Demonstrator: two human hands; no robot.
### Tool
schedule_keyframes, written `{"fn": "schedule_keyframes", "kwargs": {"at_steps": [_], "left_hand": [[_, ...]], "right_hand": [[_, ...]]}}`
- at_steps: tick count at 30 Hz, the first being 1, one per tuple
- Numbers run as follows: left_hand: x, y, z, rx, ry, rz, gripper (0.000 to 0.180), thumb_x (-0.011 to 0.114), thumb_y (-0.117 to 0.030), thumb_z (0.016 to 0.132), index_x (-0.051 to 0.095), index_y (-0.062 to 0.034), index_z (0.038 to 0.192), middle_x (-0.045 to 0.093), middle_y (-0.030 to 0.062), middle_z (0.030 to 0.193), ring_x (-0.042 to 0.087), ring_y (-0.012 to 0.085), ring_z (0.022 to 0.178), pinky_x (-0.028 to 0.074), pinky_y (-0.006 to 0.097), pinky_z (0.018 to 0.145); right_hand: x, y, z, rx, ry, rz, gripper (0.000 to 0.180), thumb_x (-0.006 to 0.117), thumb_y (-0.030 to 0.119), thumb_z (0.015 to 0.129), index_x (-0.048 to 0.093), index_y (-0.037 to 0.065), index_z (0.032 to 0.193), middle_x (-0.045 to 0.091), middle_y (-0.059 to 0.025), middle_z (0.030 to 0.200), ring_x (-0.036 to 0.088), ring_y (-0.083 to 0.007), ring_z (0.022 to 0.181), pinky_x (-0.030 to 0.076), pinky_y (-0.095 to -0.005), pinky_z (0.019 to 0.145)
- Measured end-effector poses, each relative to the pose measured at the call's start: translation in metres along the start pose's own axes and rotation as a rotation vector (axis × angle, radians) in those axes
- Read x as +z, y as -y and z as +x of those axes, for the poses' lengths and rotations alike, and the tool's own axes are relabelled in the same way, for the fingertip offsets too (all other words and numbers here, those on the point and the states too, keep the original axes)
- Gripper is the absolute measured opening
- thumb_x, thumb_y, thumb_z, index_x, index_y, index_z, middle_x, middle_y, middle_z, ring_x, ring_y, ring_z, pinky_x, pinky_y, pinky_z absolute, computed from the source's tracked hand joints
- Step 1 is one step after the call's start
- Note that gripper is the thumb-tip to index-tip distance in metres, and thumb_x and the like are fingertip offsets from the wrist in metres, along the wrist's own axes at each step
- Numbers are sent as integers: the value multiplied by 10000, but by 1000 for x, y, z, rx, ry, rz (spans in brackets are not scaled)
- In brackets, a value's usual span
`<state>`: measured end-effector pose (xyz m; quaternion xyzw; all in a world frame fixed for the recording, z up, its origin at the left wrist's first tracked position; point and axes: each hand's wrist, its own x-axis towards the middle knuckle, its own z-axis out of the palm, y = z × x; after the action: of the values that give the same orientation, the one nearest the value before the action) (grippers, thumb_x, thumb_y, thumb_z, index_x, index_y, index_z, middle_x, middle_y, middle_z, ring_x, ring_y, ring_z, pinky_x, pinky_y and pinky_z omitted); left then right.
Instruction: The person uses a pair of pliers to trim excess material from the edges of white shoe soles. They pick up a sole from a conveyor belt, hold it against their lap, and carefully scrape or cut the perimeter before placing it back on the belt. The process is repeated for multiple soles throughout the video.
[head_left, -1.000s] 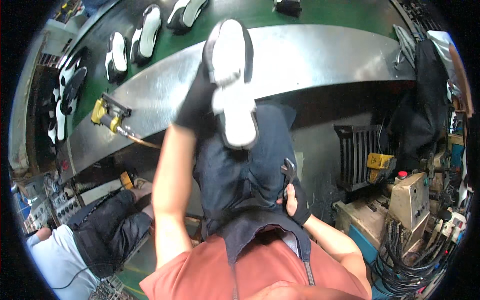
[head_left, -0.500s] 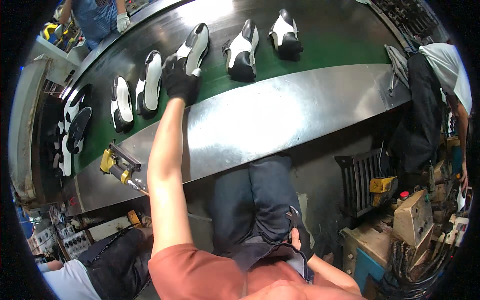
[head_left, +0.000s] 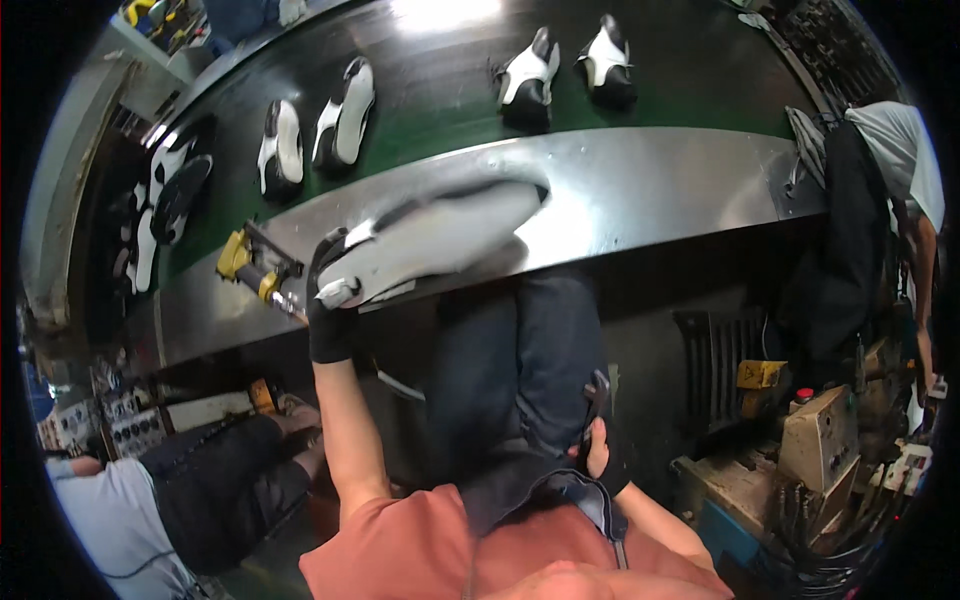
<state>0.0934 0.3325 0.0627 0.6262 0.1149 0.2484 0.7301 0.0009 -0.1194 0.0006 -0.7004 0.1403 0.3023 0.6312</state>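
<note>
My left hand, in a black glove, is closed around one end of a black and white shoe. The shoe is lifted over the metal ledge, its pale bottom turned up and blurred by motion. At my lap, my right hand is closed on the handles of dark metal pincers, jaws pointing away from me; a dark glove covers part of that hand. A yellow and black air stapler lies on the ledge, left of my left hand.
On the dark green conveyor belt rest several black and white shoes, one pair at the right. The metal ledge runs before my knees. A machine box with a red button stands at right. Other people work at both sides.
My left hand has lifted a shoe off the belt and drawn it back toward me over the ledge. The shoes left on the belt appear shifted right. My right hand stays at my lap.
</note>
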Motion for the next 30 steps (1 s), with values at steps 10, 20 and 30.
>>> {"fn": "schedule_keyframes", "kwargs": {"at_steps": [10, 20, 30], "left_hand": [[111, 0, -112, -57, 212, 35, 359, 554, -325, 894, 624, 24, 937, 596, 110, 1056, 567, 206, 970, 452, 320, 846], [117, 3, -126, -14, 132, 17, 509, 374, -431, 952, 641, 0, 911, 618, 118, 986, 564, 228, 975, 419, 362, 885], [126, -2, -130, 34, 106, 20, 514, 358, -439, 961, 631, -6, 919, 617, 121, 986, 578, 225, 953, 433, 355, 872]], "right_hand": [[15, 111, -9, -115, 634, -330, 503, 287, 430, 1000, 581, 24, 1036, 622, -73, 918, 577, -138, 804, 468, -276, 757], [27, 129, 4, 335, 877, 48, 567, 272, 437, 996, 381, -35, 1292, 560, -274, 1141, 613, -331, 1014, 484, -380, 925], [47, 72, 12, 800, 1013, 1003, 606, 319, 544, 939, 604, 10, 977, 640, -269, 829, 640, -417, 659, 559, -521, 645]]}}
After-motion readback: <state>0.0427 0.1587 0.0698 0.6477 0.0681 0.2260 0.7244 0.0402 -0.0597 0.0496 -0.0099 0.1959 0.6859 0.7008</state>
